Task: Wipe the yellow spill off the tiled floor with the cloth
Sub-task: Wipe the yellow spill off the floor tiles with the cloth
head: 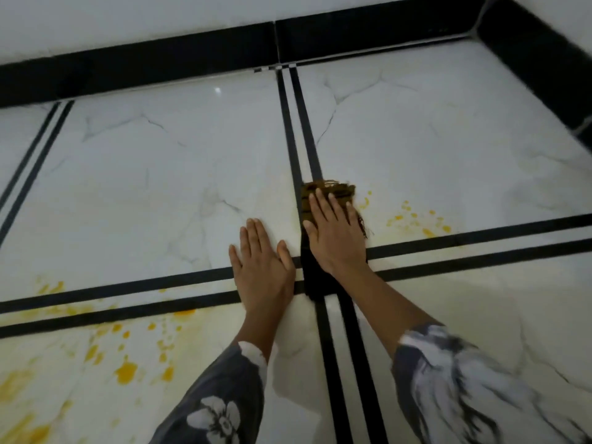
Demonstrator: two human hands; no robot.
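A dark cloth [330, 188], stained yellow-brown at its far end, lies on the white tiled floor [160, 193] where the black grout stripes cross. My right hand [333, 232] presses flat on the cloth, fingers spread. My left hand [261, 264] rests flat on the bare tile just left of it, holding nothing. Yellow spill drops [416, 219] lie to the right of the cloth. A larger patch of yellow spill [125, 370] with smears covers the near left tile.
A black skirting band [160, 59] runs along the white wall at the back and turns the corner at the upper right [544, 68]. Double black stripes [480, 245] divide the marble-look tiles. My patterned sleeves fill the bottom of the view.
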